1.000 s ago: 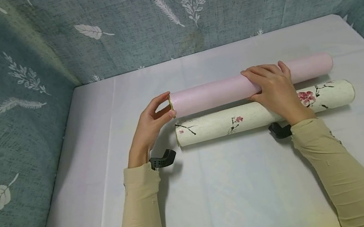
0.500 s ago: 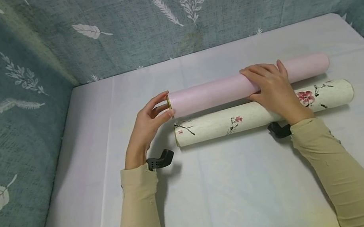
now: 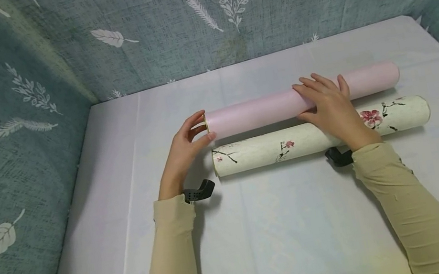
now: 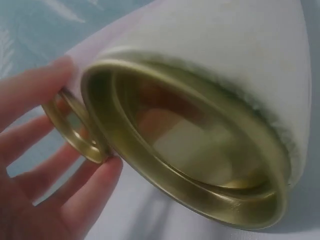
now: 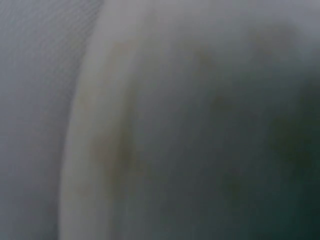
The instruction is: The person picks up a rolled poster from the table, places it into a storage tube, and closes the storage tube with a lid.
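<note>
A long pink tube [image 3: 251, 116] with a gold metal end lies across the white table. My left hand [image 3: 180, 153] holds its left end, thumb on the near side and fingers on the far side. In the left wrist view those fingers spread round its small gold rim [image 4: 75, 140]. Over the pink tube's middle lies my right hand [image 3: 329, 106], thumb along the near side and fingers across the top, some tips raised. Just nearer to me sits a cream tube [image 3: 249, 156] printed with pink blossoms, partly under my right wrist. Its recessed gold end [image 4: 240, 207] fills much of the left wrist view.
Both tubes rest side by side on the white cloth-covered table [image 3: 288, 232]. Green-grey fabric [image 3: 171, 57] with white leaf prints hangs behind and at both sides. A black wrist device [image 3: 200, 191] sits by the left cuff. The right wrist view is a blurred close-up.
Some right-hand fingertips have lifted a little from the pink tube. My left fingers have shifted slightly at its end. Both tubes stay nearly where they were.
</note>
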`<state>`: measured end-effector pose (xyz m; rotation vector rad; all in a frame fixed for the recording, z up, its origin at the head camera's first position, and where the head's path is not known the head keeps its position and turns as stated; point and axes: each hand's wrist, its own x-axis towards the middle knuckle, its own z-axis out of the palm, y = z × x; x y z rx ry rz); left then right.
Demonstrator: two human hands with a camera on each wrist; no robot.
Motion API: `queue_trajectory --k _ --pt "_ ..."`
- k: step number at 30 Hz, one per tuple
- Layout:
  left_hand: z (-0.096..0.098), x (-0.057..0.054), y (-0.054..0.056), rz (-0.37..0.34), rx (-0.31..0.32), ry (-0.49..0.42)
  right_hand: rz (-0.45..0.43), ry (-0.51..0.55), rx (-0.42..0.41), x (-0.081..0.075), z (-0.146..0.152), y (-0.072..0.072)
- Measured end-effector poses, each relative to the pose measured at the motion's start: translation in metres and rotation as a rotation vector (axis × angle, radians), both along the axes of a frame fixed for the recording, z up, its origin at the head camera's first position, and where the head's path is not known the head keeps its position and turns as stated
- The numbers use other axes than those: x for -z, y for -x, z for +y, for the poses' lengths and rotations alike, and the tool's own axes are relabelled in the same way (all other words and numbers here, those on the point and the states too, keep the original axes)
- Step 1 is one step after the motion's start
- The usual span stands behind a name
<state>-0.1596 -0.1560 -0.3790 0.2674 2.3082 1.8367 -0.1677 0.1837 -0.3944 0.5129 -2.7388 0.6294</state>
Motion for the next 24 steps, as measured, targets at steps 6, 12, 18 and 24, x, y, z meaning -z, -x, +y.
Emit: queue_trajectory --k 6,12,18,24 --pt "-0.004 0.007 0.007 -0.009 -0.057 -0.075 0.014 0.007 0.001 0.001 -0.004 0.002" --pt "-0.008 0.013 0.007 -0.018 -0.139 -0.050 0.023 -0.012 -0.009 0.001 -0.008 0.006" --pt "-0.005 0.022 0.011 0.018 -0.134 -0.038 0.011 -0.046 -0.017 0.001 -0.005 0.004" --pt "0.001 0.027 0.014 0.043 -0.126 -0.026 -0.013 -0.075 -0.008 0.002 0.000 0.001"
